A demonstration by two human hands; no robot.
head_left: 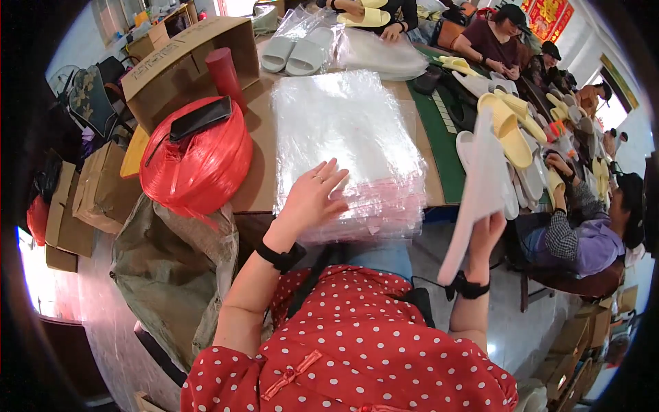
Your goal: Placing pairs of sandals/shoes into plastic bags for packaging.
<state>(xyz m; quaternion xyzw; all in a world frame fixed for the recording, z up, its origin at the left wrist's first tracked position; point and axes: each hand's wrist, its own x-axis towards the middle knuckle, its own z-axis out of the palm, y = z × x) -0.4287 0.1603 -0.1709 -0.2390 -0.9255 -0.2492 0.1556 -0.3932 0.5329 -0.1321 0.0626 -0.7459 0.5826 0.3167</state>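
Observation:
My left hand rests on a stack of clear plastic bags, its fingers spread near the bags' pinkish lower edges. The stack lies at the front of the table. In my right hand is a pale whitish slipper, held upright beside the table's front edge, to the right of the bags. The slipper hides part of that hand's fingers. I cannot tell whether it is one slipper or two pressed together.
A big roll of red plastic twine with a black phone-like object sits left, before an open carton. Bagged grey slippers lie beyond the bags. Yellow and white slippers crowd the right; co-workers sit along that side.

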